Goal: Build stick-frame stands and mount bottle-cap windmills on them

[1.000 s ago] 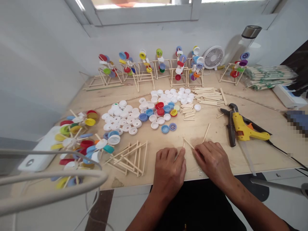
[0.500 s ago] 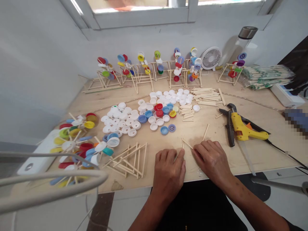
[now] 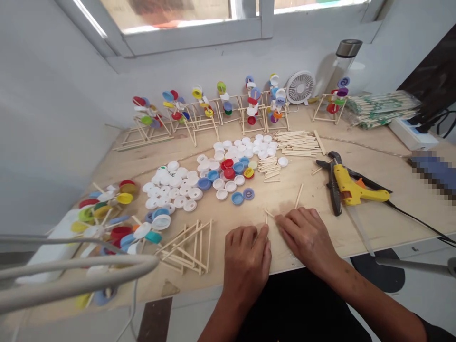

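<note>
While the left hand (image 3: 245, 266) and right hand (image 3: 306, 237) are resting on the plywood tabletop (image 3: 124, 161) near its front edge, their fingers (image 3: 280, 219) are curving loosely beside two thin wooden sticks (image 3: 266, 217) between them, though whether they are gripping cannot be told. Being light, stiff and smooth, the sticks are likely needing a fingertip pinch near their ends, since they could easily roll or snap.

Daylight comes through a white-framed window (image 3: 178, 14) at top centre, above a pale grey wall (image 3: 57, 104); a plywood table (image 3: 210, 289) stands over a tiled floor (image 3: 185, 320) at bottom
</note>
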### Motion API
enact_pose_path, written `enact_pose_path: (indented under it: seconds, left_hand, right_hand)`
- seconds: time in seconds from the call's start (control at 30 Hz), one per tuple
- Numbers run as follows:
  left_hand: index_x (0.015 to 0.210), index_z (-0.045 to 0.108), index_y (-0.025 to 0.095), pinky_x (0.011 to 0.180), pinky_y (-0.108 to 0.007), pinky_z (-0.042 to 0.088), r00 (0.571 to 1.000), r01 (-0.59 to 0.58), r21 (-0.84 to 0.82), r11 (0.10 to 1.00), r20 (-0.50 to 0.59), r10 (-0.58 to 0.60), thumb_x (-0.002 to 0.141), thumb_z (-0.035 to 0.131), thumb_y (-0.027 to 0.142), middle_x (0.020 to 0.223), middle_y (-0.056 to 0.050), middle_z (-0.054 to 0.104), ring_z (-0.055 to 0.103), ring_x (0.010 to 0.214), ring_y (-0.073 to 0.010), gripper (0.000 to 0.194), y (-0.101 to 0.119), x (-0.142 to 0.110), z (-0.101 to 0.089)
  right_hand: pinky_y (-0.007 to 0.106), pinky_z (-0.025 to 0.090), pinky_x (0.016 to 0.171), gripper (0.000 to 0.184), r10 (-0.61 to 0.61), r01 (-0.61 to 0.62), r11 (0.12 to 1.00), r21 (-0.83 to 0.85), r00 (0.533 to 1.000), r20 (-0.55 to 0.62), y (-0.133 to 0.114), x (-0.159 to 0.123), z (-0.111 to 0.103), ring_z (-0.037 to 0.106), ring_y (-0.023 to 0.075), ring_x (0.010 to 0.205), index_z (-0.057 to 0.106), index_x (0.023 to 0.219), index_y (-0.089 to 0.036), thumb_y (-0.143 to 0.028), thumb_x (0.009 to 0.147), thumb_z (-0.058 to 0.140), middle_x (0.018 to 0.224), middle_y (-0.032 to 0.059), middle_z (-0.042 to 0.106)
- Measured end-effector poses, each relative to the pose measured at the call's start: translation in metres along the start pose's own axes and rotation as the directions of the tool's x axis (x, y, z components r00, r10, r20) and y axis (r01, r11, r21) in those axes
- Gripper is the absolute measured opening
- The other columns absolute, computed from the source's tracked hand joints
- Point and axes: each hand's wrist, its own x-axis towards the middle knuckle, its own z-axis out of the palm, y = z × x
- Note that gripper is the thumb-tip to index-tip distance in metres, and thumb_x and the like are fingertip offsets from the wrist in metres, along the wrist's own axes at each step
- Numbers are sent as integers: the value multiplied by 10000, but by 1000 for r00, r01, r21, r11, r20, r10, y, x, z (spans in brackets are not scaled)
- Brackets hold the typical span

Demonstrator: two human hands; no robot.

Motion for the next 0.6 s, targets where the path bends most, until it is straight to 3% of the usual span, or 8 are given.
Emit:
enact_pose_path:
  seconds: [0.6]
  left_hand:
    - [1104, 619, 160, 759, -384, 396, 1000, 0, 18, 1000, 27, 0, 850, 516, 143, 863, -86, 588, 507, 818, -219, 275, 1, 0, -1]
  right_hand:
    - [337, 282, 705, 198, 15, -15, 1000, 11, 1000, 18, 1, -4, 6, 449, 170, 721, 653, 1010, -196, -151, 896, 497, 722, 27, 563]
